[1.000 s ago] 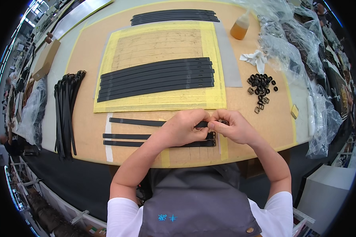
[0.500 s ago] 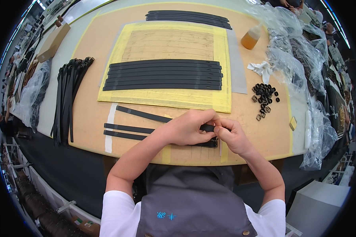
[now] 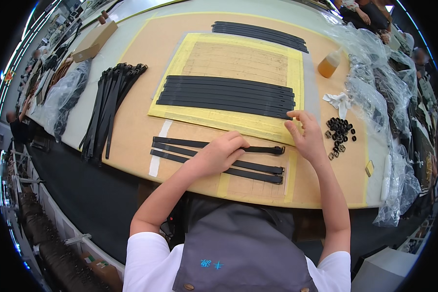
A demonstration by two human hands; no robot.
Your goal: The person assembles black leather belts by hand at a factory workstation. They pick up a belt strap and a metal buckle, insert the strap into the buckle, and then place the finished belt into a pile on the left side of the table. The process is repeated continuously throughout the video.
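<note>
My left hand (image 3: 221,155) lies closed on a black belt (image 3: 260,150), its fingertips gripping the middle of it. That belt's buckle end points right, and two more buckled belts (image 3: 253,172) lie just below, partly under my left hand and forearm. My right hand (image 3: 307,137) is raised over the lower right corner of a yellow-edged board (image 3: 204,120), thumb and forefinger apart. Its forefinger is close to the right end of the lowest of several black straps (image 3: 228,97) laid side by side on the board; whether it touches cannot be told.
A bundle of black belts (image 3: 111,107) lies at left. More straps (image 3: 258,33) are at the far side. To the right are a bottle of amber liquid (image 3: 329,64), a white cloth (image 3: 339,102), small black loops (image 3: 339,129), a yellow block (image 3: 370,168) and clear plastic sheeting (image 3: 370,97).
My hands have parted. My right hand let go of the belt end and moved up and right to the board. The belt now lies flat with its buckle showing. The view has turned slightly.
</note>
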